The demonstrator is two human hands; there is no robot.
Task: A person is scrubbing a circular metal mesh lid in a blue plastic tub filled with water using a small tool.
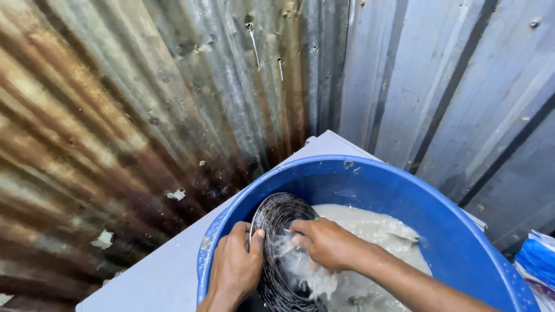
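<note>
Rusty corrugated sheet (115, 115) on one side and cleaner grey sheet (451, 92) on the other meet in a corner behind a pale grey counter (167, 271), whose far corner points into that angle. Nearest: the left hand (234, 268) at the near left rim of a blue basin (462, 242), fingers curled over the edge of a dark round pan (277, 219) that stands tilted on its rim inside the basin, inner face toward the right. Closed grip, thumb on one face, fingers on the other; it has the pan firmly by the rim. Right hand (324, 242) just beyond, pressed against the pan's inner face, fingers bent and partly buried in white suds (306, 277); whether it holds a sponge or cloth cannot be told, nor how tightly it is closed. Judged: the pan is stiff metal, moderate weight, not fragile, but wet and soapy, so slippery; the ridged rim is the sound place to take it, as the left hand does, with the lower edge propped in the basin to carry the load. Farther in, cloudy grey wash water (370, 231) fills the basin toward its right wall. Basin sits on the counter toward the right side, its far rim near the counter's far corner. At the right edge of view, a blue and white bag (540, 260), apart from the basin.
</note>
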